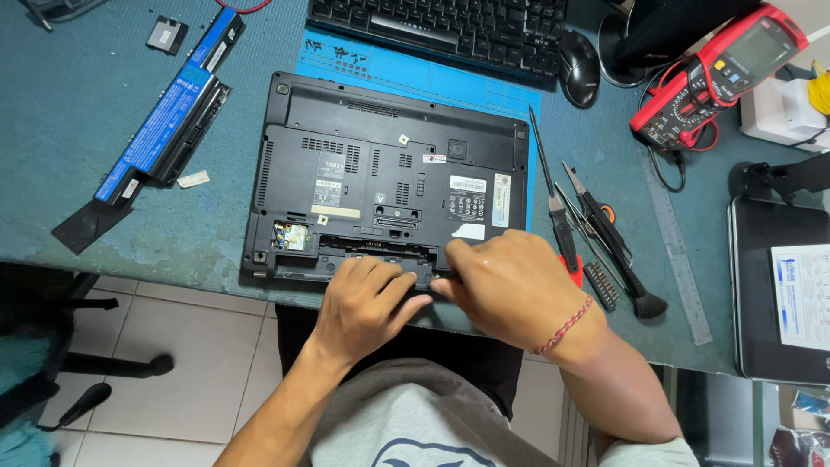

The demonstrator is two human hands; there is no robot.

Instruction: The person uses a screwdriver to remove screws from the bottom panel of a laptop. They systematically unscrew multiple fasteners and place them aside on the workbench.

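Head view: the black plastic laptop (389, 177) lies upside down on the teal desk (104, 225), its near edge at the desk's front; the left hand (363, 303) rests curled fingers (380, 278) in the empty battery bay; the right hand (510, 290) pinches that rim, though its grip is hidden; best to pry evenly and gently with both.

One upturned laptop (389, 177); one battery pack (169, 108); one keyboard (441, 30); one mouse (578, 67); one multimeter (718, 73); one ruler (679, 251).
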